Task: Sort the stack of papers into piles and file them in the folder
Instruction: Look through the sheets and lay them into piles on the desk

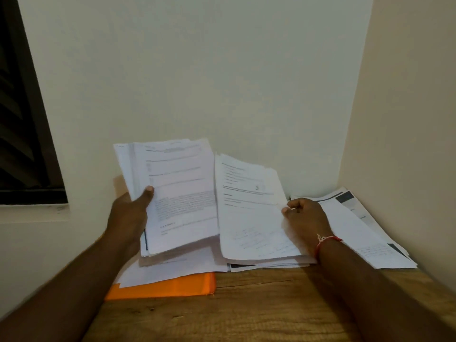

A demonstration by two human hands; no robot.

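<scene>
My left hand [133, 213] reaches in from the lower left and is raised off the tabletop [259, 307]. Its thumb lies across the front of a stack [177, 193] with the fingers behind, so it grips the stack, which tilts up toward the camera. My right hand [306, 218] comes in from the lower right, fingers curled, pinching the right edge of the top sheets of the middle pile [251, 218]. A red thread [328, 239] circles that wrist.

The sheets are white with printed text, and there is faint handwriting low on the middle pile's top sheet. A third pile [365, 233] lies fanned out at the right, near the corner. Loose sheets under the stack partly cover an orange folder [172, 287] at the left. The tabletop is grained wood. Cream wall [222, 70] stands behind it, with a dark window [22, 119] at the left.
</scene>
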